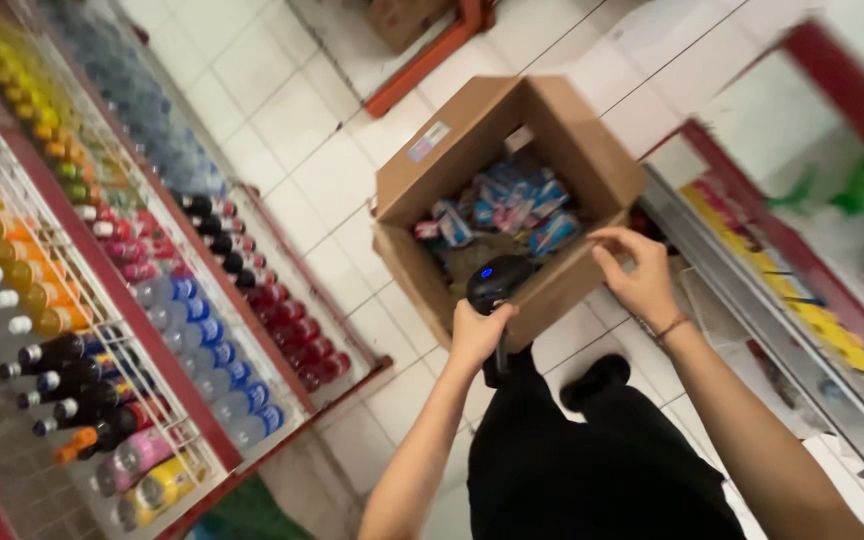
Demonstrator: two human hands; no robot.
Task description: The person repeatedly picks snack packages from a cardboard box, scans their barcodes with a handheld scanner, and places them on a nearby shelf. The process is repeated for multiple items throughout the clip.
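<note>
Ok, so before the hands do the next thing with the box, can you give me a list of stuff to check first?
1. Left hand has a firm hold of the black scanner: ok, fingers wrap its handle.
2. Right hand steadies the cardboard box: ok, it rests on the near right edge.
3. Box flaps open: ok.
4. Blue and pink packets can be reached: ok, they lie loose in the box.
5. Scanner switched on: probably ok, a blue light shows on top.
6. Box standing firmly on the tiled floor: cannot tell, its underside is hidden.
</note>
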